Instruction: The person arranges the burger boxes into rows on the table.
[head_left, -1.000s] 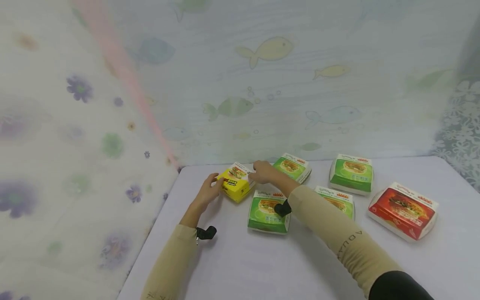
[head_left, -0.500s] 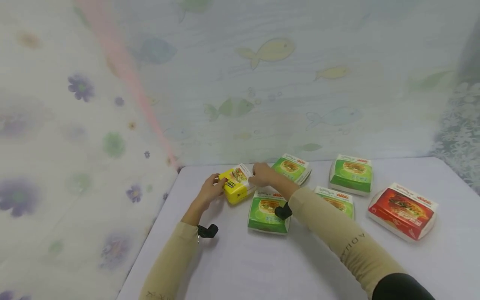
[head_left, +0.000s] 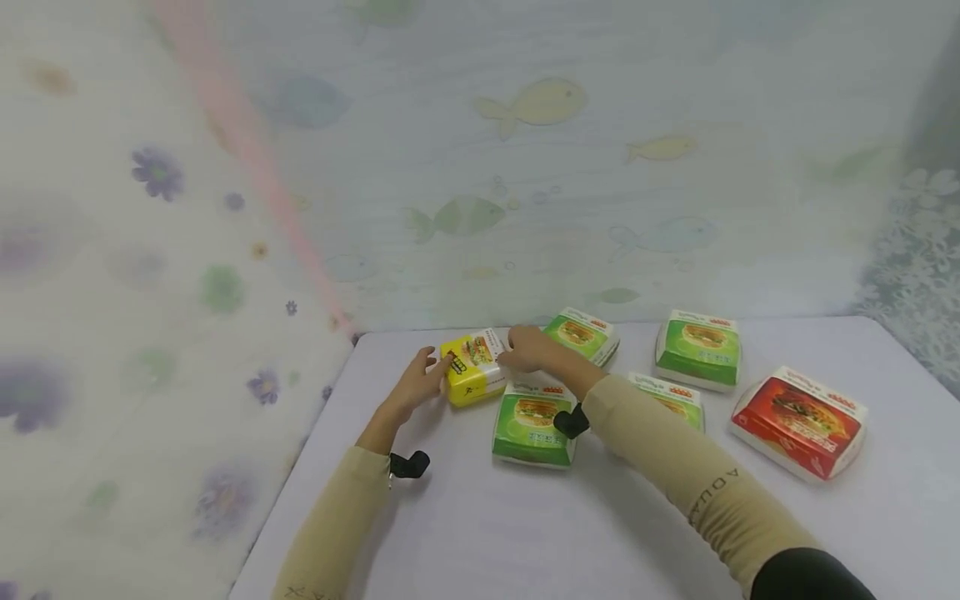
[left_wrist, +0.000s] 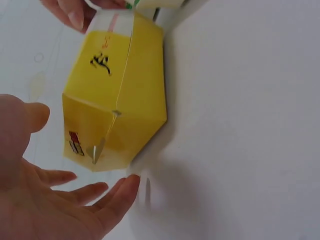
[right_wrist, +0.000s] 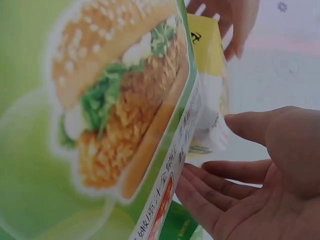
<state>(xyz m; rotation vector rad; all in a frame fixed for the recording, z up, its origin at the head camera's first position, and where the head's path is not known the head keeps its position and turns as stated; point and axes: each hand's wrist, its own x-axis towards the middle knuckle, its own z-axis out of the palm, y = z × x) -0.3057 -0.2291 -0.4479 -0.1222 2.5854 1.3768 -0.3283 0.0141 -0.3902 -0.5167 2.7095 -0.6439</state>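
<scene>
A yellow-and-white burger box sits at the table's back left, between the two hands. The left hand is at its left end; in the left wrist view the fingers are spread and loosely bent, just off the yellow end of the box. The right hand is at the white end. In the right wrist view its thumb reaches that end and its fairly straight fingers extend beneath and beside it. A green burger box fills the near part of that view.
Green burger boxes stand in front of the yellow one, behind the right hand, partly under the right forearm and at the back right. A red burger box lies at the right. A fish-patterned curtain borders the white table.
The yellow box has turned a little and now lies squarer to the table's back edge. Both hands have stayed beside it. The other boxes lie as before.
</scene>
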